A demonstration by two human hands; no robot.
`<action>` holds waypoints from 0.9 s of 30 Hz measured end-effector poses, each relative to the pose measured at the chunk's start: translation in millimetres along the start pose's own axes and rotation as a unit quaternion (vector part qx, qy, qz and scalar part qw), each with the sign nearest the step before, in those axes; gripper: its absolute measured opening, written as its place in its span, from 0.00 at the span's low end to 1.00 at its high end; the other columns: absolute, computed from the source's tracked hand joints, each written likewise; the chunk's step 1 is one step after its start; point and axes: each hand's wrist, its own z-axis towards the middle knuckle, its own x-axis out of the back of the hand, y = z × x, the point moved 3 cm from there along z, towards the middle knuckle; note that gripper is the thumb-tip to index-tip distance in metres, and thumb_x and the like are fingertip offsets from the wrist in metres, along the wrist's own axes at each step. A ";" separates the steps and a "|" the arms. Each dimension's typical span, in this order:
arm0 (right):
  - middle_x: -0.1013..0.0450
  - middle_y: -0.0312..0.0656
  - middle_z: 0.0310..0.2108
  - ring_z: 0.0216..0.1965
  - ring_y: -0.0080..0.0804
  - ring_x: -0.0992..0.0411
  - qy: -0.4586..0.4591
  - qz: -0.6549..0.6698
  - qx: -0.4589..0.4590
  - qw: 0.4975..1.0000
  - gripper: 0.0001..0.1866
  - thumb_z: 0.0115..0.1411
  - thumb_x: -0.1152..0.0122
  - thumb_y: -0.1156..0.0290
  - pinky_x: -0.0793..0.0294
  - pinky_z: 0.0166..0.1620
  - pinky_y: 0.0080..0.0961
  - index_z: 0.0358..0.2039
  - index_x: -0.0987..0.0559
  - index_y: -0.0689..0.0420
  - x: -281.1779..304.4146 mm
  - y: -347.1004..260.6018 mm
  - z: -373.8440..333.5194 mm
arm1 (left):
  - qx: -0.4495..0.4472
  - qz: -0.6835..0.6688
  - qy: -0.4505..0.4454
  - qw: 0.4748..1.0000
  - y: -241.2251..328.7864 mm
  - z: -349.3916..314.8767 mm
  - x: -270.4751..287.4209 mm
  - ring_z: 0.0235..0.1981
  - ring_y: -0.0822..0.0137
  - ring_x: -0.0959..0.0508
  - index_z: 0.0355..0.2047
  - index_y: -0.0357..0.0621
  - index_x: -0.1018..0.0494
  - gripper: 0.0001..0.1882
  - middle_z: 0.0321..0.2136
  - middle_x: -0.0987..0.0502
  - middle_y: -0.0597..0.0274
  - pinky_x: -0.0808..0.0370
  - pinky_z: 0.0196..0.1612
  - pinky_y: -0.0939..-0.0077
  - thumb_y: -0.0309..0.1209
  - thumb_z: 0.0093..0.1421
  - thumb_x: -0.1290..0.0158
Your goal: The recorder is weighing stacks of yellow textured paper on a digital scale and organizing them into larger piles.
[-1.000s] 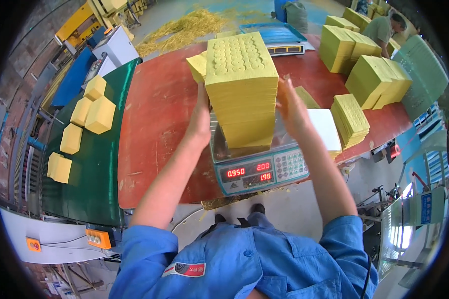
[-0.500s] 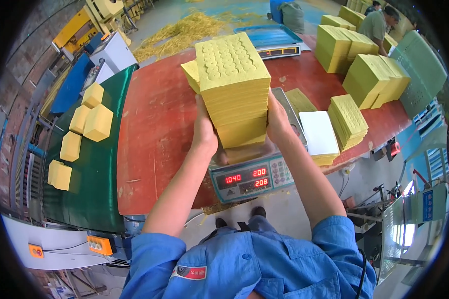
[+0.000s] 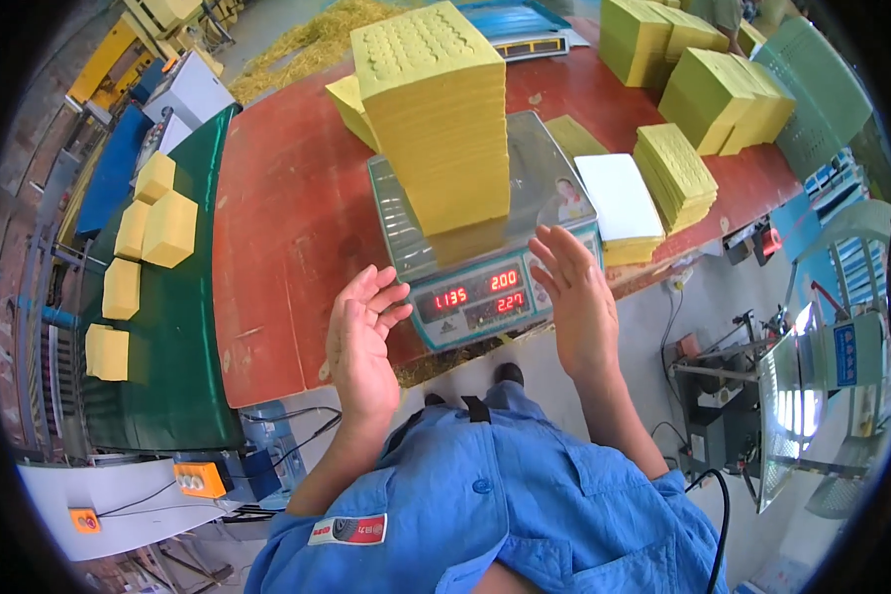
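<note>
A tall stack of yellow paper sheets (image 3: 441, 139), its top sheet embossed with round patterns, stands on the metal pan of a digital scale (image 3: 544, 203). Red figures glow on the scale's front panel. In front of the scale's left corner is my left hand (image 3: 364, 342), palm turned inward, fingers apart and slightly bent, holding nothing. My right hand (image 3: 579, 302) is raised by the scale's right front corner, also empty, with its fingers stretched out. Neither hand touches the stack.
A white sheet (image 3: 622, 196) tops a low yellow pile beside the scale, next to another embossed stack (image 3: 675, 173). Larger stacks (image 3: 728, 99) stand at the far right of the red table (image 3: 277, 247). On the left, a green conveyor belt (image 3: 183, 342) carries several yellow blocks (image 3: 168, 230).
Both hands have let go of the paper stack and drawn back toward my body. The stack now stands alone on the scale, and the displayed figures differ. The view has shifted slightly.
</note>
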 end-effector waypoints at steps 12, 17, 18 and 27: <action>0.30 0.51 0.57 0.58 0.41 0.32 0.056 0.032 0.020 0.998 0.27 0.71 0.58 0.56 0.35 0.59 0.38 0.61 0.33 0.63 2.6 -1.5 -40.1 | -0.023 0.018 -0.037 0.999 0.2 -13.0 1.6 0.46 0.62 0.22 0.56 0.35 0.31 0.17 0.48 0.23 0.48 0.25 0.49 0.69 0.31 0.72 0.58; 0.29 0.49 0.55 0.56 0.39 0.29 0.049 0.078 0.018 0.996 0.22 0.72 0.58 0.66 0.31 0.58 0.38 0.60 0.31 0.64 -0.7 0.2 -40.6 | -0.016 0.028 -0.037 0.999 -1.1 -9.8 4.9 0.45 0.63 0.21 0.55 0.36 0.31 0.17 0.47 0.23 0.49 0.24 0.48 0.70 0.31 0.71 0.57; 0.29 0.49 0.55 0.56 0.39 0.29 0.049 0.078 0.017 0.996 0.22 0.72 0.58 0.66 0.31 0.58 0.38 0.60 0.31 0.64 -0.8 1.2 -39.3 | -0.016 0.036 -0.038 0.999 -1.1 -8.1 5.3 0.44 0.64 0.21 0.55 0.36 0.31 0.17 0.47 0.23 0.50 0.24 0.47 0.70 0.33 0.71 0.56; 0.28 0.49 0.54 0.56 0.39 0.29 0.037 0.082 0.013 0.996 0.21 0.71 0.58 0.67 0.31 0.58 0.38 0.58 0.29 0.65 -2.9 3.7 -19.7 | -0.095 0.096 -0.053 0.989 24.8 23.3 -1.1 0.43 0.67 0.21 0.47 0.37 0.25 0.12 0.42 0.21 0.56 0.23 0.46 0.74 0.28 0.70 0.54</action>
